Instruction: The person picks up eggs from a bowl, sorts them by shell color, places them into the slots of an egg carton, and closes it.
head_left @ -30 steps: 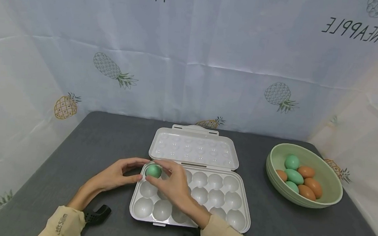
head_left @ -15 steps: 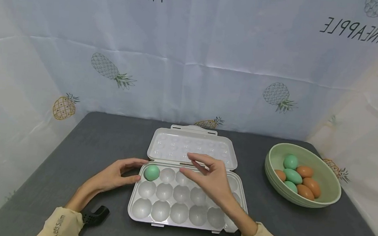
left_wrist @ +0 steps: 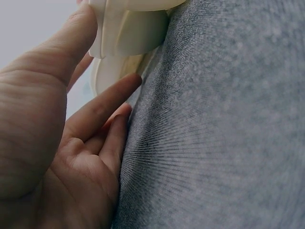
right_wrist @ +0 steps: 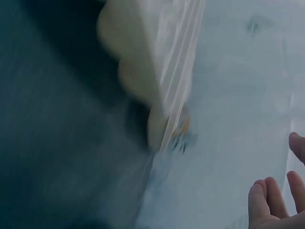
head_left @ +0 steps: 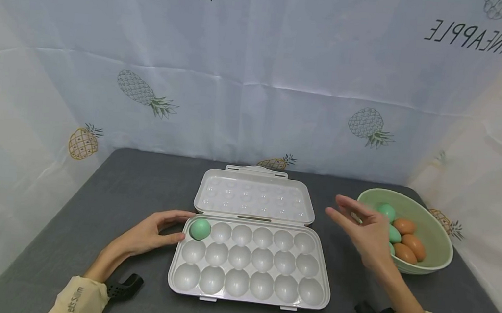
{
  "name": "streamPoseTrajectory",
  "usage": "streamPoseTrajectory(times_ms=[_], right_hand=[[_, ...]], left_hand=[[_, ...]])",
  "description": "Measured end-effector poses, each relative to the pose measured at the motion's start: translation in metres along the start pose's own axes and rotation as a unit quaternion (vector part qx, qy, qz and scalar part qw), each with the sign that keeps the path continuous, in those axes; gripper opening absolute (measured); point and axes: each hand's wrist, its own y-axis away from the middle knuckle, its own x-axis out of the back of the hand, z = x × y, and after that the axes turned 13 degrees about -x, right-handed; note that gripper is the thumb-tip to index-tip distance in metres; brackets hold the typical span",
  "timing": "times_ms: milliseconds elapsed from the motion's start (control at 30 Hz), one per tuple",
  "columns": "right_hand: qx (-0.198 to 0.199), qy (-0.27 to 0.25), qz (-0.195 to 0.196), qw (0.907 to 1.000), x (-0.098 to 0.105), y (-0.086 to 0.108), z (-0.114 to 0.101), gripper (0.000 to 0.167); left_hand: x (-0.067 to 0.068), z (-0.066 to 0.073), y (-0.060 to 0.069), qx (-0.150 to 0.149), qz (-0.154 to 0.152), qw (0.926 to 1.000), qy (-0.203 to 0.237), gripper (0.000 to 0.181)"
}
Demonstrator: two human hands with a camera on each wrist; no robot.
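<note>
Grey tabletop (head_left: 147, 178): carries white tray (head_left: 262, 260) and green bowl (head_left: 438, 244).
Left hand (head_left: 152, 232): grip spread, thumb touching tray's left rim toward its far corner.
Green egg (head_left: 200, 228): seated in far row, leftmost pocket.
Lid (head_left: 256, 194): folded back, far side of tray.
Right hand (head_left: 369, 232): grip spread, thumb and index finger apart; bowl contact cannot be told.
Bowl contents: other green eggs (head_left: 395, 234), brown eggs (head_left: 414, 245).
</note>
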Motion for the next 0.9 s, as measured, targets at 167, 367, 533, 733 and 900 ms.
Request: streamPoseTrajectory(times_ms=[167,367,533,733,900], right_hand=[[-0.001,0.023,0.046,0.9987,0.050,-0.012,0.017,0.040],[-0.048,0.125,0.058,0.9892,0.100,-0.022,0.037,0.039],[-0.104,0.190,0.059,0.9745,0.127,-0.024,0.044,0.040],[-0.102,0.253,0.052,0.9608,0.142,-0.027,0.048,0.047],[-0.129,0.289,0.032,0.9481,0.143,-0.030,0.052,0.063]], left_hand=[[0.000,0.001,0.000,-0.001,0.000,1.0000,-0.005,0.047],[0.000,0.001,0.001,-0.001,0.004,1.0000,-0.003,0.047],[-0.001,0.000,0.002,0.001,0.006,1.0000,0.002,0.048],[-0.002,0.000,0.002,0.001,0.009,1.0000,0.004,0.047],[-0.002,0.000,0.002,0.005,0.008,0.9999,0.004,0.048]])
